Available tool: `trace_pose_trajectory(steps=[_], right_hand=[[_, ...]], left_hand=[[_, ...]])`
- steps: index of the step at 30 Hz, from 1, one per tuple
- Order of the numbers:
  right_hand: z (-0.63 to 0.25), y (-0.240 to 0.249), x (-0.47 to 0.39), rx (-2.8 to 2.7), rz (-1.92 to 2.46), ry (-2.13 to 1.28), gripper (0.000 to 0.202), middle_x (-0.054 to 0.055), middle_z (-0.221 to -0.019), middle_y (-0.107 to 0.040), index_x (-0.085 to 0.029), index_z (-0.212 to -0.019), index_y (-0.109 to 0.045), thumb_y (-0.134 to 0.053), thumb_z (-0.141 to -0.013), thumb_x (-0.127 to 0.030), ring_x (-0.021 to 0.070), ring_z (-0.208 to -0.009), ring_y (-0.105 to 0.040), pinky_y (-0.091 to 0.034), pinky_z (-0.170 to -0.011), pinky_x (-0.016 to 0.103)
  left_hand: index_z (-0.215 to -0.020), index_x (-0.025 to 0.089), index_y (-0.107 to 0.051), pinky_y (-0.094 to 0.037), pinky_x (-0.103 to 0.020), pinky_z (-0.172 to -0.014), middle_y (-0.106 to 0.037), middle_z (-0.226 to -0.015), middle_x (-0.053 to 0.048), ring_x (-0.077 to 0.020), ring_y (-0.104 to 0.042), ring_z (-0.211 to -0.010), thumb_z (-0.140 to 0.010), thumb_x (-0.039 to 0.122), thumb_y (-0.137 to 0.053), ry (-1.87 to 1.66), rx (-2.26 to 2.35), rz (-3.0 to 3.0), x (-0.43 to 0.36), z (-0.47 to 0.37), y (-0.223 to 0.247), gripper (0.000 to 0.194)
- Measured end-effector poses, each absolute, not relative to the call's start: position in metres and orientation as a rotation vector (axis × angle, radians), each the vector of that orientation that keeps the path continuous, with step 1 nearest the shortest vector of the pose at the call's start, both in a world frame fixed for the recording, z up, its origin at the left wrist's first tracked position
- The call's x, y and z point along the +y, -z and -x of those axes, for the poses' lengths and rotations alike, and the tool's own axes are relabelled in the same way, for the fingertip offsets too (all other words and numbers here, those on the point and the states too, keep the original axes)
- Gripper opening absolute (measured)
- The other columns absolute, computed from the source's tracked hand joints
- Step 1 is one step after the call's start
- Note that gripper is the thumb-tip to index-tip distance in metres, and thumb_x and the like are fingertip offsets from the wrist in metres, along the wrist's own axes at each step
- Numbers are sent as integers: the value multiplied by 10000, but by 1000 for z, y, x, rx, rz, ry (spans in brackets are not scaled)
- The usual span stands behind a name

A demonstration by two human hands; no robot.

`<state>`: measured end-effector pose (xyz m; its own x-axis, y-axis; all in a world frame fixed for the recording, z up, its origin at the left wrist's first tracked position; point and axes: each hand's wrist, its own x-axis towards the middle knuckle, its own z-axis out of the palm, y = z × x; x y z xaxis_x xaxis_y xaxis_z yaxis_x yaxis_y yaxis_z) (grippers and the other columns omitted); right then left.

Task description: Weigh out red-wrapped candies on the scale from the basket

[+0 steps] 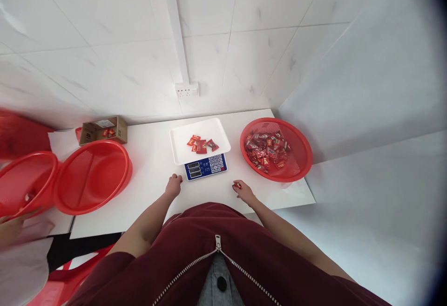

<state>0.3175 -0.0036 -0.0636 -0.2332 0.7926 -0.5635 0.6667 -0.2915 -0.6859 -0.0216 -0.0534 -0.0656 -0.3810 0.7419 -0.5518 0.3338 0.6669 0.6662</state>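
Observation:
A white tray sits on the blue digital scale, with several red wrapped packets on it. Just left of the scale's keypad, my left hand is closed at the table, a bit of red showing at its fingertips. My right hand pinches a small red packet over the table, right of the scale. Beyond it, a round red basket holds a pile of red packets.
Two red baskets stand at the left, the nearer one beside a cardboard box holding red packets. Another person's arm reaches to the far-left basket. A socket is on the tiled wall.

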Motion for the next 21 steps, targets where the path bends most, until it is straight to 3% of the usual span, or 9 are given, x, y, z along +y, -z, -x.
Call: trace_pose_trajectory(steps=[4,9,14,17,21], right_hand=[[-291,35,26,-1304,1588,-1911,312,89,-1111,-655,-215,-1131,-530,-349,-957,-401,173,-942,-670,-561,-747,314],[-247,-13,74,-761,1310,-2097,217,73,-1064,-677,-193,-1003,-566,-402,-959,-328,159,-926,-666,-563,-805,301],[-212,-39,107,-725,1106,-2178,291,72,-1154,-641,-215,-1146,-525,-413,-956,-405,158,-997,-650,-541,-866,306],[-208,-36,100,-974,1309,-2120,368,77,-1213,-603,-239,-1248,-470,-504,-914,-387,152,-960,-649,-543,-837,311],[-217,-23,62,-1262,1434,-2136,329,80,-1029,-665,-197,-1123,-592,-638,-814,-302,169,-849,-648,-542,-781,334]], left_hand=[[-759,190,-572,-440,-392,-864,-594,-935,-74,-245,-555,-1008,-746,234,-639,-585,1915,-692,-71,19,59,81],[-837,183,-586,-496,-335,-660,-611,-764,-56,-176,-575,-688,-708,268,-669,-626,1756,-529,-82,11,43,175],[-865,180,-612,-487,-313,-655,-643,-793,-62,-157,-568,-674,-710,276,-679,-720,1632,-515,-71,-2,24,195],[-857,172,-622,-476,-315,-694,-649,-812,-64,-151,-567,-690,-726,311,-677,-778,1575,-534,-63,-9,12,199],[-830,162,-630,-466,-317,-732,-655,-810,-61,-144,-575,-704,-725,341,-688,-807,1493,-579,-60,-21,-3,215]])
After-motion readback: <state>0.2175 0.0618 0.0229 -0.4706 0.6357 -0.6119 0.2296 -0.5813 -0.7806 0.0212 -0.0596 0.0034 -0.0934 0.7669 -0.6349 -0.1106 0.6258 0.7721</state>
